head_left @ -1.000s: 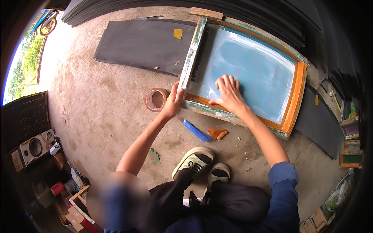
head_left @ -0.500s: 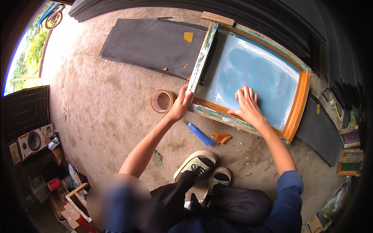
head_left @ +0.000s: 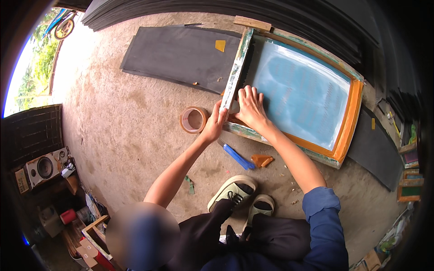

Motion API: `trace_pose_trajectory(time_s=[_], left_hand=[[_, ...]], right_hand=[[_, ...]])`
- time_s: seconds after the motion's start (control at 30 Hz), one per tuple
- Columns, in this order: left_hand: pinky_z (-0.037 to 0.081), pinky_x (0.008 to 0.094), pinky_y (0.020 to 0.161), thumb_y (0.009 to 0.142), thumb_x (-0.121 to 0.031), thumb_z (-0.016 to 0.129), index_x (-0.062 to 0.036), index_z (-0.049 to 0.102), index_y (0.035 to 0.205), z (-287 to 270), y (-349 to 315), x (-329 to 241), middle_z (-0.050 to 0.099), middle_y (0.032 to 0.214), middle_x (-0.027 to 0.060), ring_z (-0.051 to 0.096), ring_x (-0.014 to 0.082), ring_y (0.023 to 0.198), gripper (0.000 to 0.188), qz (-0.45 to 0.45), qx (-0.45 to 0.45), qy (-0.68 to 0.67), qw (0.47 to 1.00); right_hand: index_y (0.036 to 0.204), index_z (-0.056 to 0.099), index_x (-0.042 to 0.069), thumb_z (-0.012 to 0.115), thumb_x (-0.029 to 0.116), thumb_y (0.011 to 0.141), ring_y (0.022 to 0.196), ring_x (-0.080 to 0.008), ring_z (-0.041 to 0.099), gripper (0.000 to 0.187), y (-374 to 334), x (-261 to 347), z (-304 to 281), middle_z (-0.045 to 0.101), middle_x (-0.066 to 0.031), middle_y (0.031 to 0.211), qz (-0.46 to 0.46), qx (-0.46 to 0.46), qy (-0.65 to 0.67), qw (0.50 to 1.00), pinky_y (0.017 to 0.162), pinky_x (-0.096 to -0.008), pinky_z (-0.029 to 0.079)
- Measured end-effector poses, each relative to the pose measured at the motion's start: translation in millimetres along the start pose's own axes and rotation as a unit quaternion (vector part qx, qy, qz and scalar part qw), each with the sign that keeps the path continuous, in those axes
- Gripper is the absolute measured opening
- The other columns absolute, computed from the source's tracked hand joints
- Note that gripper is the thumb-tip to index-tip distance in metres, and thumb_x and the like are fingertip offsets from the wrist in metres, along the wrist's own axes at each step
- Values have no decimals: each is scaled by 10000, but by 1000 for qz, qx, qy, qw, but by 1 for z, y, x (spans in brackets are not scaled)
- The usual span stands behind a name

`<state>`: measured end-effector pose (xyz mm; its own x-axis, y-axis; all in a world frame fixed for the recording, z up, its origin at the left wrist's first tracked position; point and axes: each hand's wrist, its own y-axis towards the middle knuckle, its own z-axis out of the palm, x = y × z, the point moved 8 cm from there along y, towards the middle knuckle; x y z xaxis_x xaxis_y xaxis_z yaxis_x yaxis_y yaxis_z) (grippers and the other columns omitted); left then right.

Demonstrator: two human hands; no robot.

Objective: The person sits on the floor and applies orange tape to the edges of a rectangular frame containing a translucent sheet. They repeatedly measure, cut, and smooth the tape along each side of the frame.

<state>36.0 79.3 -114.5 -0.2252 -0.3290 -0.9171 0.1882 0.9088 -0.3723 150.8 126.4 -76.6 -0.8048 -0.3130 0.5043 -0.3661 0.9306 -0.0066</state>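
Wooden screen frame (head_left: 351, 124), one, paint-stained, orange-edged, with blue panel (head_left: 300, 90); lying ahead and to the right of the person, over dark sheeting (head_left: 181, 56) that shows on both sides. Left hand (head_left: 213, 125): fingers close together, against the near end of the frame's left rail; whether they clasp it cannot be told. Right hand (head_left: 253, 108): inside the near left corner, fingers bent and bunched; what they may pinch is hidden. Brown tape roll (head_left: 183, 122), just beside the left hand. Blue-handled cutter (head_left: 238, 156), on the concrete floor (head_left: 122, 117), near an orange scrap (head_left: 261, 160). Yellow patch (head_left: 220, 45), on the sheeting. Wooden block (head_left: 252, 23), at the frame's far left corner. Pale shoes (head_left: 233, 193), one pair, worn, below the cutter. Loudspeaker (head_left: 44, 168), far left.
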Motion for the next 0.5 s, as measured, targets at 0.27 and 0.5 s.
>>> trace_pose_trajectory(time_s=[0.27,0.5], left_hand=[[335,335,964,977,-341,322,-15,282,1312,-4,-3,-7,468,1219,170,440,229,1152,469,51,-8,29,998],[340,330,960,978,-334,326,-13,282,1313,2,-1,-3,479,1194,152,446,211,1128,466,24,-6,19,1000]], right_hand=[[937,402,74,842,260,535,955,-268,396,624,-35,-26,-18,388,-97,971,32,24,14,999,767,-419,306],[1062,421,9,811,145,550,1078,-287,410,657,-6,1,-2,415,-142,1095,63,6,-22,998,842,-504,353]])
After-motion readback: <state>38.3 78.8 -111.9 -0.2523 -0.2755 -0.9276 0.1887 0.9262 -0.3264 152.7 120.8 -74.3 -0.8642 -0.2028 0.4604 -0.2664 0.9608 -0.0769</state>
